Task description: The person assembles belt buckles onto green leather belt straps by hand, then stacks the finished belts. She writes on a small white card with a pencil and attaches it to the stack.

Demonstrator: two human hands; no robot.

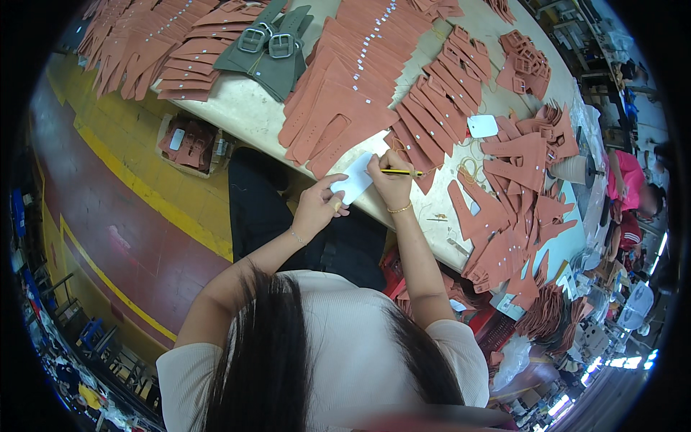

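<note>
Between thumb and fingers, my left hand [318, 207] pinches a small white card [352, 180] at the table's near edge. My right hand [391, 181] is closed round a yellow and black pencil [401, 172] and rests at the card's right side. Whether the pencil's tip touches the card is hidden by my fingers. Just beyond the card lies a fanned stack of reddish-brown leather pieces [338, 122] with slots and small white tags. A row of leather pieces with buckles [432, 108] lies beyond my right hand.
Dark green buckled leather pieces [270, 54] lie at the far left of the table [241, 108]. Thread [469, 171], a white card [482, 127] and a thread cone [568, 171] are at the right. A box of leather parts [188, 146] sits below. Another person [628, 180] is at far right.
</note>
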